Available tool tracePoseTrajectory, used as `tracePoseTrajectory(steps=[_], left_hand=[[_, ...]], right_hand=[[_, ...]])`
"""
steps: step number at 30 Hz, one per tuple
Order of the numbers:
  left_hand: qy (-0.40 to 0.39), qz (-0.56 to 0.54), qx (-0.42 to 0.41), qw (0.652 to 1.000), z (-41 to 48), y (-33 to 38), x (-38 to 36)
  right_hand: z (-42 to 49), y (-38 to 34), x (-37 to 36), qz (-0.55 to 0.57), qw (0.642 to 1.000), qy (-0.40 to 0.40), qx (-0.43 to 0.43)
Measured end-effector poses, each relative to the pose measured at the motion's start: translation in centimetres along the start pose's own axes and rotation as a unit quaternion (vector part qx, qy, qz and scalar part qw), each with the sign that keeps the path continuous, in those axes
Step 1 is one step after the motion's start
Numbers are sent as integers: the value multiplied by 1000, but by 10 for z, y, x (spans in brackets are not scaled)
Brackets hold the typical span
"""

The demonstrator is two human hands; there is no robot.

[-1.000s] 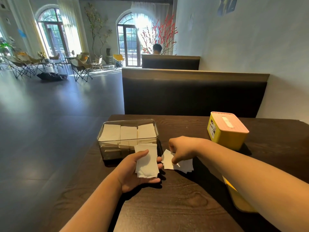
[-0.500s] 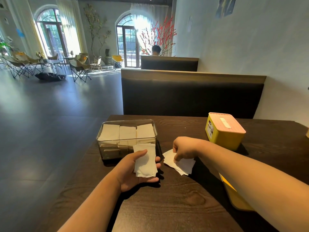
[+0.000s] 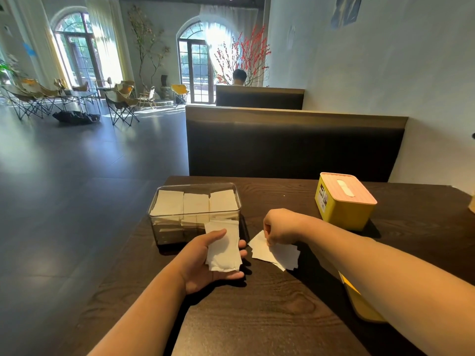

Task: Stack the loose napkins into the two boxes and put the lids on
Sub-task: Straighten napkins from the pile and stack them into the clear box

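Right grip [image 3: 280,227] has lifted slightly, pinching a loose napkin [image 3: 258,249] | left grip [image 3: 205,263] clasps a napkin stack [image 3: 223,249] before clear box [image 3: 195,209] | yellow box [image 3: 344,209] lidded, behind on desk [image 3: 257,317]

Hand positions: both forearms extended forward.
Left hand [image 3: 198,263] palm up, thumb pressed over a napkin stack [image 3: 223,250]; right hand [image 3: 280,227] knuckles up, fingertips pinching a loose napkin [image 3: 258,245].

Yellow box [image 3: 344,214] label [image 3: 323,197] unreadable

White napkins [image 3: 223,249] are seen at centre; a yellow box [image 3: 341,211] is topped pink; the tabletop [image 3: 257,304] is dark-grained.
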State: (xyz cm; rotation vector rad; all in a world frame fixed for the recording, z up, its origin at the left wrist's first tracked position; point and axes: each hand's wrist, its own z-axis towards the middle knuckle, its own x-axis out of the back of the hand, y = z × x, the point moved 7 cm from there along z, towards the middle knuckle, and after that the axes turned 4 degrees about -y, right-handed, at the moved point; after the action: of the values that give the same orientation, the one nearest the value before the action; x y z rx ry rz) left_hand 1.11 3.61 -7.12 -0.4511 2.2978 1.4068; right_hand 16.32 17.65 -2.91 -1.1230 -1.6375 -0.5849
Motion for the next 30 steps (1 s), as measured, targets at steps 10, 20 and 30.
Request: tracePoseTrajectory(steps=[10,20,30], left_hand=[[6,1,2,1000,0,1,-3],[8,4,-5,1000,-1,0,-1],[11,7,-2,1000,1,1,0]], right_hand=[[-7,22,18,166,986,27,-19],[1,41,-8,240,962,44,-121],[4,-7,-7,-32,998,3,54]])
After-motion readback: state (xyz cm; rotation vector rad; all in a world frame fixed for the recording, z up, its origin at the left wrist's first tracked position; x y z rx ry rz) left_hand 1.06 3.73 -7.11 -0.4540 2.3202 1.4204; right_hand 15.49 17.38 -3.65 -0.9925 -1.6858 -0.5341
